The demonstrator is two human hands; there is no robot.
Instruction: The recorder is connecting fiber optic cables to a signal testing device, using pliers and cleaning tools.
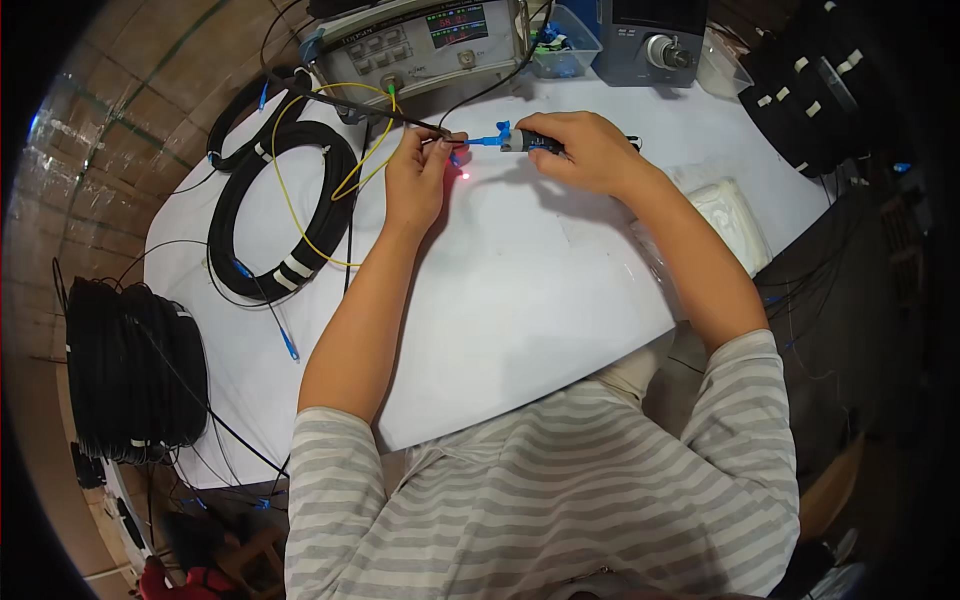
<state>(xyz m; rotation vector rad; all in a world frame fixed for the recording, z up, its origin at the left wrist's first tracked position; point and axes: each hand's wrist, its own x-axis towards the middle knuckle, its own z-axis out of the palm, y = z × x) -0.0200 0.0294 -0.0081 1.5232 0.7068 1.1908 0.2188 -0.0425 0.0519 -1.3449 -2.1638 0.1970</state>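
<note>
Striped grey-and-white sleeves fill the near edge of view, with both bare forearms running out over the white worktop [520, 300].

Left hand [418, 180]: fingers pinched closed on the end of a thin black cable [350, 103], holding its tip just above the worktop near the far edge. Cable runs back toward the far left corner.

Right hand [590, 150]: fingers wrapped around a dark pen-shaped tool [528, 143] with a blue tip, held level and pointing toward the left hand. Tool tip and cable end meet, or nearly so; actual contact cannot be told. Small red light spot [466, 176] lies on the worktop just below that junction.

Surroundings:
- Grey test instrument [420, 45] with lit display stands at the far edge, right behind the hands.
- Yellow fibre lead [285, 190] loops from the instrument front across the left part of the worktop.
- Coil of black cable [285, 200] with white bands lies near the left edge, under the yellow loop.
- Blue connector [289, 345] on a thin lead lies nearer the near left edge.
- Large bundle of black cable [130, 375] sits off the worktop, left.
- Clear plastic bag of white material [735, 220] lies at the right edge.
</note>
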